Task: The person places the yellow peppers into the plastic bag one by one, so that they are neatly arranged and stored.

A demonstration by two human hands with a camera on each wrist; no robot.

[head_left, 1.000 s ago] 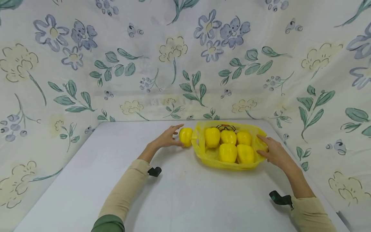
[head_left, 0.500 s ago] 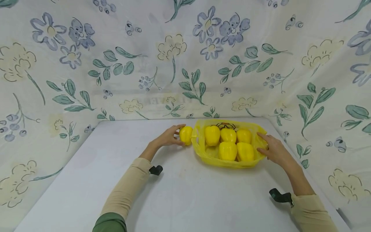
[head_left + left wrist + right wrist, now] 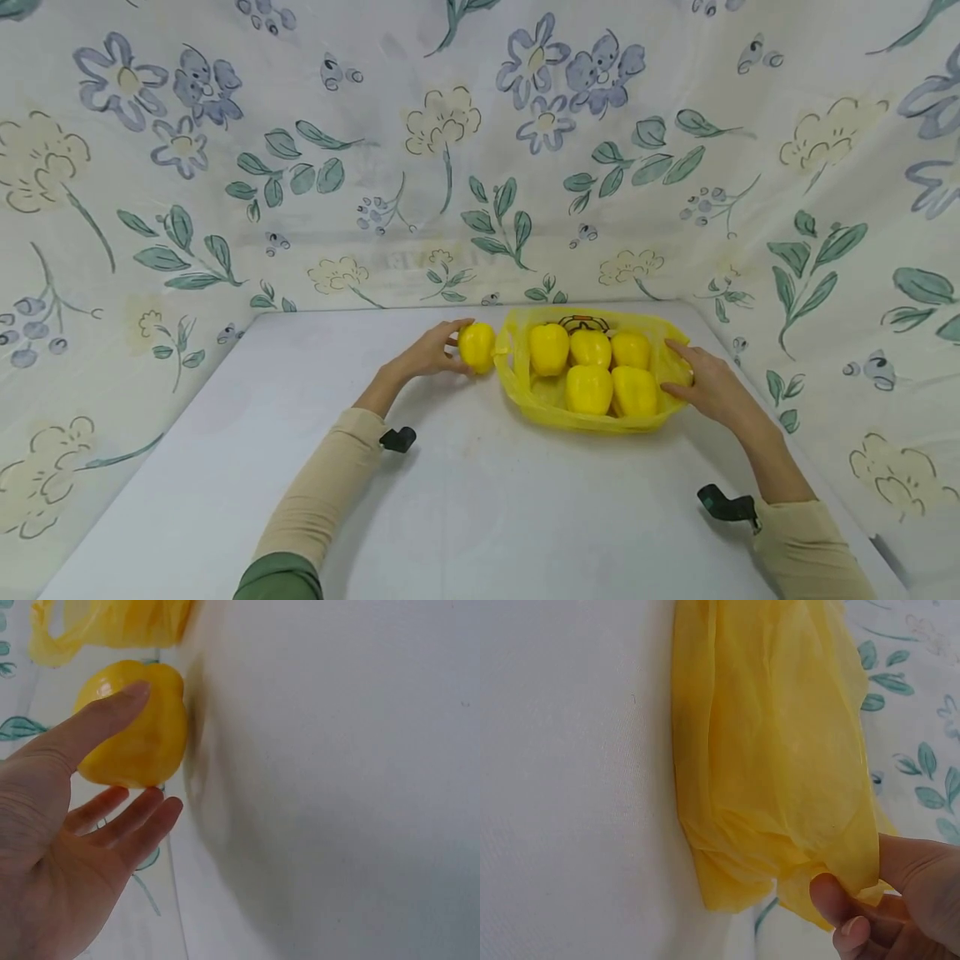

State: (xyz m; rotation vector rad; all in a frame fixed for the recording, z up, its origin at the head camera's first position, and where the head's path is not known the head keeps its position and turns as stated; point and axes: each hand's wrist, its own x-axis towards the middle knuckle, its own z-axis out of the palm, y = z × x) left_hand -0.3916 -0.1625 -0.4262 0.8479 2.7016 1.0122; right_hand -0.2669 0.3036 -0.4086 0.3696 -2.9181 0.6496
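A yellow bell pepper (image 3: 476,348) is between the thumb and fingers of my left hand (image 3: 431,348), just left of a yellow plastic bag (image 3: 585,425). In the left wrist view the thumb lies across the pepper (image 3: 139,742) and several fingertips are at its other side; whether it touches the table cannot be told. The bag lies spread with its mouth up, and several yellow peppers (image 3: 588,390) sit inside. At its right end my right hand (image 3: 712,385) pinches the bag's edge. The right wrist view shows thumb and fingers on the thin plastic (image 3: 780,750).
Both hands work over a white table (image 3: 465,508), towards its far edge. A flower-patterned cloth (image 3: 442,192) hangs behind the table and along its sides. Dark camera mounts (image 3: 397,439) stick out from both wrists.
The left fingers have closed in on the lone pepper, which has shifted slightly left, away from the bag. My right hand stays at the bag's right end. The head view has tilted a little.
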